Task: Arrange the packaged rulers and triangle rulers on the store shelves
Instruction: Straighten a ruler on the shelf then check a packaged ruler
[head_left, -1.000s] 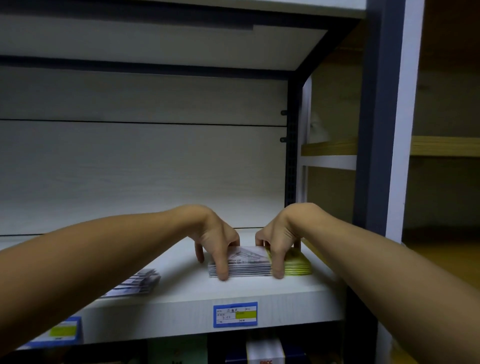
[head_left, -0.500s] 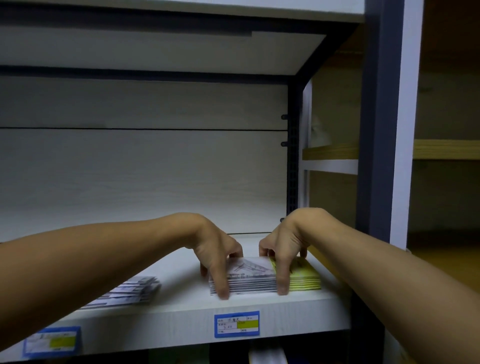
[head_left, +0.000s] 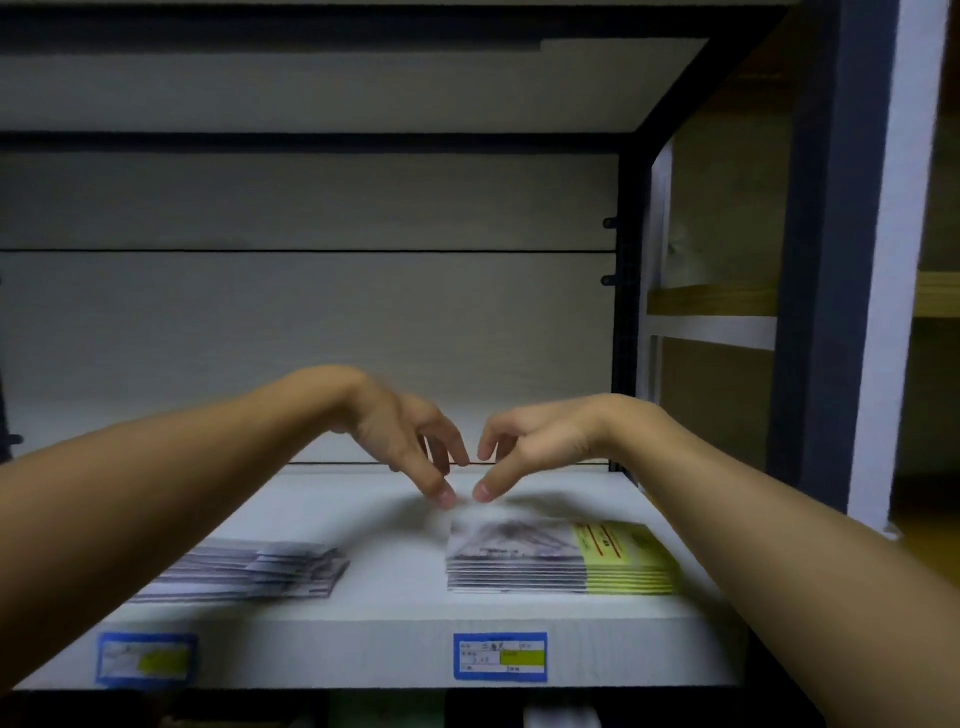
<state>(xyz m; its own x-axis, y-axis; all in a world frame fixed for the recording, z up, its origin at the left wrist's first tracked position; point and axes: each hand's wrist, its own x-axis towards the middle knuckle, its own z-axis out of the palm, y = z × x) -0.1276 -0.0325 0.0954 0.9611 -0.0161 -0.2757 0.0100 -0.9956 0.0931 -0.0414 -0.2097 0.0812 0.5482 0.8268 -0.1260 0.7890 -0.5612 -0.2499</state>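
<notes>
Facing you is a white shelf (head_left: 395, 525) inside a dark-framed unit, two blue price labels (head_left: 500, 656) on its front edge. Your stack of packaged triangle rulers (head_left: 558, 558) lies right of centre; another ruler stack (head_left: 249, 569) lies well apart, leftward. Your left hand (head_left: 402, 441) and right hand (head_left: 535, 441) hover just above the right stack, fingers loosely spread, gripping nothing.

A neat stack of packaged triangle rulers (head_left: 558, 564) lies flat near the front edge of the white shelf (head_left: 395, 629), toward its right end; the packs are grey-printed with yellow-green card at their right end. Well apart to the left, a looser, fanned stack of packaged rulers (head_left: 249, 571) lies flat, partly hidden.
</notes>
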